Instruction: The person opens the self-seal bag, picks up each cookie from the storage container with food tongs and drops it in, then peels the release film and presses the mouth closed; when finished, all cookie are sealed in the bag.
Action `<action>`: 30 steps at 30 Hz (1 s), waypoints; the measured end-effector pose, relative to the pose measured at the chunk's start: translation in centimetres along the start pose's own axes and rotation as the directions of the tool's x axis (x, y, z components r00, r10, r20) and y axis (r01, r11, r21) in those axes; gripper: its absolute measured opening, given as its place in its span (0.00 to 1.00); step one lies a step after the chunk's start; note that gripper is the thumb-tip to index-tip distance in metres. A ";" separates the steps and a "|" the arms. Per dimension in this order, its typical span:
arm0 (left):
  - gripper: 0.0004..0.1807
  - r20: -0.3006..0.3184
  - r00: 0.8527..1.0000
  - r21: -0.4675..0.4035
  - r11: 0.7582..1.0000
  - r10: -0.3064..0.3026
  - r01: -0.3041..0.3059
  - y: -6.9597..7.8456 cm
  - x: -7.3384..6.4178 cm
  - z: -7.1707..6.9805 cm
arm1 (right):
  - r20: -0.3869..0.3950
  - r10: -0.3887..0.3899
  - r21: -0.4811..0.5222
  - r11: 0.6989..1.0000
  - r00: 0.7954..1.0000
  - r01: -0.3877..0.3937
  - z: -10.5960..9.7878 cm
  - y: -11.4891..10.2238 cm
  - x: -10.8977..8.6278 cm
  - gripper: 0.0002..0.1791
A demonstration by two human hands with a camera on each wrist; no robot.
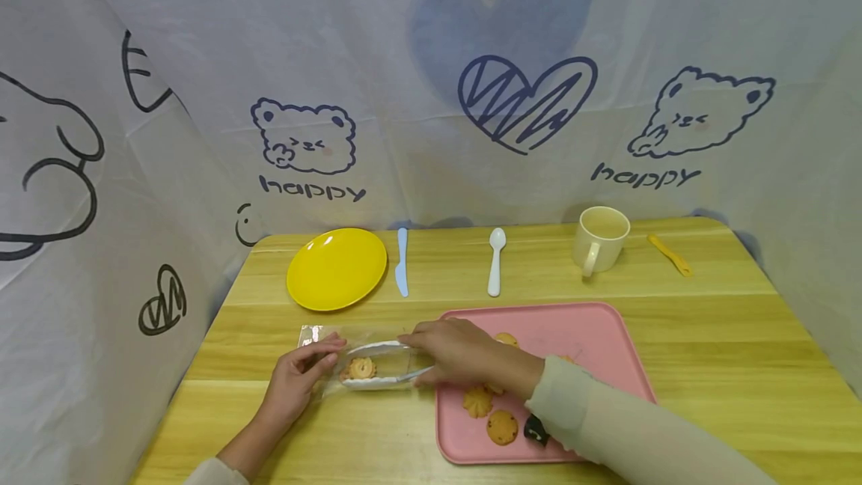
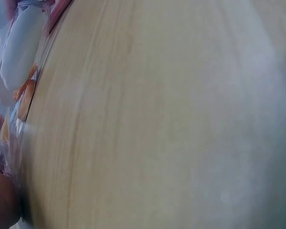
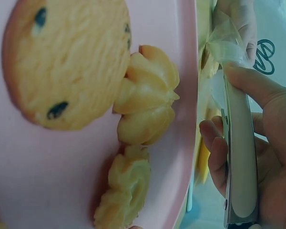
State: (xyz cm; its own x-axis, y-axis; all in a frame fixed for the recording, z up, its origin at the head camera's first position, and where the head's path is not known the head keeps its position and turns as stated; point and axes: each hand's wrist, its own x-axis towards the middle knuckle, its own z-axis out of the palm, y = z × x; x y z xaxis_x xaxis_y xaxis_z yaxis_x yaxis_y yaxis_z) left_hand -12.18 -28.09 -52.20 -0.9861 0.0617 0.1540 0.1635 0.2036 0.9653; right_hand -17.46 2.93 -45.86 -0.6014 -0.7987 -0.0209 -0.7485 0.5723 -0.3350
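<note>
My right hand (image 1: pixel 458 354) grips a pair of tongs (image 3: pixel 243 157) with white inner faces, reaching left from over the tray. Between the white tong arms lies a ridged, golden cookie (image 1: pixel 362 369), inside a clear plastic bag (image 1: pixel 313 334) on the table. At the bag's left part, my left hand (image 1: pixel 296 376) pinches the film with thumb and fingers. The left wrist view shows one white tong head (image 2: pixel 21 52) through the film, with the cookie (image 2: pixel 26 100) beside it. Right of the bag is a pink tray (image 1: pixel 572 320), partly hidden by the right arm.
On the tray lie several cookies, among them a round spotted one (image 1: pixel 502 427) and a flower-shaped one (image 1: pixel 477 401), near a black piece (image 1: pixel 536 430). Behind stand a yellow plate (image 1: pixel 337 269), blue knife (image 1: pixel 402 264), white spoon (image 1: pixel 495 260), cream mug (image 1: pixel 599 242) and yellow utensil (image 1: pixel 670 255).
</note>
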 end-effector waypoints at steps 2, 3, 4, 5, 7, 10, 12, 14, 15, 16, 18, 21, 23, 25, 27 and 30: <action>0.13 0.003 1.000 -0.003 1.000 0.000 0.000 0.0 0.0 0.0 | -0.008 -0.002 -0.002 1.000 1.000 0.002 0.0 0.1 -0.1 0.39; 0.13 0.004 1.000 -0.006 1.000 0.002 -0.002 0.0 0.0 0.0 | -0.011 -0.002 0.002 1.000 1.000 0.002 0.0 0.2 -0.1 0.39; 0.13 0.006 1.000 -0.008 1.000 0.005 -0.005 0.0 0.0 0.0 | -0.014 -0.003 0.007 1.000 1.000 0.003 0.0 0.2 -0.2 0.39; 0.13 0.007 1.000 -0.010 1.000 0.007 -0.007 0.0 0.0 0.0 | -0.017 -0.006 0.011 1.000 1.000 0.006 0.0 0.3 -0.3 0.39; 0.13 0.011 1.000 -0.013 1.000 0.011 -0.011 0.0 0.0 0.0 | -0.022 -0.008 0.023 1.000 1.000 0.008 -0.1 0.5 -0.4 0.40; 0.12 0.014 1.000 -0.018 1.000 0.013 -0.013 0.0 0.0 0.0 | -0.024 -0.004 0.040 0.999 1.000 0.005 -0.2 0.7 -0.7 0.40; 0.12 0.017 1.000 -0.021 1.000 0.014 -0.014 -0.1 0.0 0.0 | -0.023 0.004 0.052 0.999 1.000 -0.003 -0.3 0.8 -0.8 0.40; 0.12 0.019 1.000 -0.023 1.000 0.016 -0.016 -0.1 0.0 -0.1 | -0.024 0.011 0.062 0.998 1.000 -0.010 -0.4 1.0 -1.0 0.40; 0.12 0.020 1.000 -0.023 1.000 0.018 -0.018 -0.1 0.0 -0.1 | -0.026 0.013 0.068 0.998 1.000 -0.012 -0.4 1.0 -1.1 0.40; 0.12 0.021 1.000 -0.025 1.000 0.020 -0.019 -0.2 0.0 -0.1 | -0.027 0.014 0.073 0.997 1.000 -0.012 -0.4 1.1 -1.2 0.40; 0.12 0.023 0.999 -0.025 0.999 0.023 -0.023 -0.2 0.0 -0.1 | -0.033 0.013 0.083 0.997 0.999 -0.011 -0.5 1.2 -1.4 0.40; 0.12 0.027 0.999 -0.024 0.999 0.027 -0.027 -0.2 0.0 -0.1 | -0.041 0.017 0.088 0.996 0.999 -0.013 -0.6 1.3 -1.7 0.39; 0.12 0.028 0.999 -0.023 0.999 0.027 -0.026 -0.2 -0.1 -0.1 | -0.047 0.024 0.091 0.996 0.999 -0.019 -0.6 1.4 -2.0 0.39; 0.12 0.028 0.999 -0.023 0.999 0.028 -0.027 -0.2 -0.1 -0.1 | -0.054 0.029 0.096 0.995 0.998 -0.024 -0.7 1.5 -2.3 0.39; 0.12 0.030 0.999 -0.023 0.999 0.029 -0.028 -0.3 0.0 -0.1 | -0.060 0.035 0.101 0.994 0.998 -0.029 -0.7 1.7 -2.7 0.39; 0.12 0.033 0.999 -0.019 0.999 0.035 -0.034 -0.3 0.0 -0.1 | -0.075 0.045 0.108 0.993 0.996 -0.037 -0.7 1.9 -3.3 0.38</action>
State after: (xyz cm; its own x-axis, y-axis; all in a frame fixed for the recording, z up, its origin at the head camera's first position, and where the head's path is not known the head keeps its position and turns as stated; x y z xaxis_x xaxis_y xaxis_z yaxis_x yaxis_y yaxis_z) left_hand -12.22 -28.28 -52.47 -0.9783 0.1011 0.1807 0.1968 0.1823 0.9634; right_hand -17.15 6.77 -45.82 -0.6541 -0.7556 0.0348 -0.6911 0.5782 -0.4336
